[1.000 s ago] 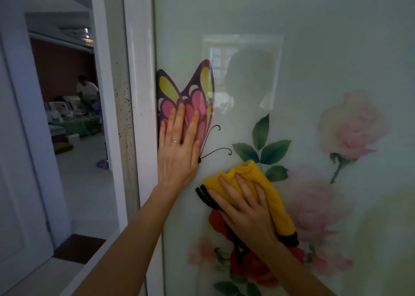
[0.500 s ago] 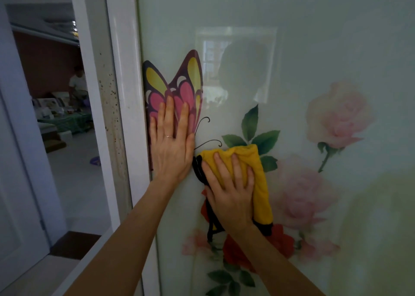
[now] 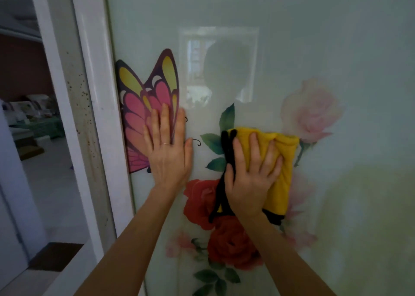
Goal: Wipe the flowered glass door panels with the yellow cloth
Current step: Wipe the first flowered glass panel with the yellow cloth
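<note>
The frosted glass door panel [image 3: 292, 37] fills most of the view, printed with pink and red roses and green leaves. A pink and yellow butterfly sticker [image 3: 146, 93] sits at its left edge. My left hand [image 3: 168, 152] lies flat on the glass over the butterfly's lower wing, fingers straight and pointing up. My right hand [image 3: 251, 176] presses the yellow cloth [image 3: 283, 161] with black trim against the glass with spread fingers, just right of my left hand, over the green leaves.
A white door frame [image 3: 96, 93] runs down the left of the panel, with a speckled dirty strip [image 3: 78, 89] beside it. Past it, an open doorway shows a room with a tiled floor [image 3: 56, 183] and furniture far back.
My right hand has slid the cloth to the right and slightly up across the glass. My left hand stays flat on the butterfly. The view has shifted closer.
</note>
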Demonstrator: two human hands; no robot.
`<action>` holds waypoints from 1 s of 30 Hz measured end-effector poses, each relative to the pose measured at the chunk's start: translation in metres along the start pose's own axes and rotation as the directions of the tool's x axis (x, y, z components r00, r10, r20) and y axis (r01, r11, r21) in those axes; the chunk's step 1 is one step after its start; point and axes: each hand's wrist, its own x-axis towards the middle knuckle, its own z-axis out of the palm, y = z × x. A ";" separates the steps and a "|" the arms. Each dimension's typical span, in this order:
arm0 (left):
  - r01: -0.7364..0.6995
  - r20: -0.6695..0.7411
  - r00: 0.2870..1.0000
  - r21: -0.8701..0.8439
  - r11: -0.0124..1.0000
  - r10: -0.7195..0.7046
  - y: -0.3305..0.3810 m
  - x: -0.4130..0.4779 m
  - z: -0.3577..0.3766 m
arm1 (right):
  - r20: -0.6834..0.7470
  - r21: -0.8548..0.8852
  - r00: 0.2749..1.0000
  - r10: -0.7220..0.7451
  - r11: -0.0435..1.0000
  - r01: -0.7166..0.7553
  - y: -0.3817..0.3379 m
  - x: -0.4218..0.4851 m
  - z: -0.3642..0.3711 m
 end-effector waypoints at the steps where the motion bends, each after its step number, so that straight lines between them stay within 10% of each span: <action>1: 0.006 -0.003 1.000 -0.006 1.000 -0.006 0.005 -0.002 0.000 | 0.019 0.011 0.998 -0.063 0.998 0.063 0.001 -0.001 -0.001; 6: -0.129 0.022 0.991 -0.059 0.990 0.130 0.048 -0.015 0.007 | 0.038 0.043 0.961 -0.274 0.961 0.272 0.058 0.009 -0.018; 15: -0.114 0.024 0.993 -0.117 0.987 0.117 0.113 -0.019 0.021 | -0.192 -0.077 0.947 0.256 0.958 -0.275 0.097 0.042 -0.023; 23: -0.085 -0.022 0.996 -0.158 0.984 0.082 0.147 -0.003 0.029 | 0.016 -0.045 0.972 -0.234 0.971 0.235 0.146 0.023 -0.040; 30: -0.034 0.009 0.999 -0.152 0.988 0.035 0.159 -0.007 0.030 | -0.195 -0.097 0.940 0.279 0.949 -0.301 0.141 0.043 -0.038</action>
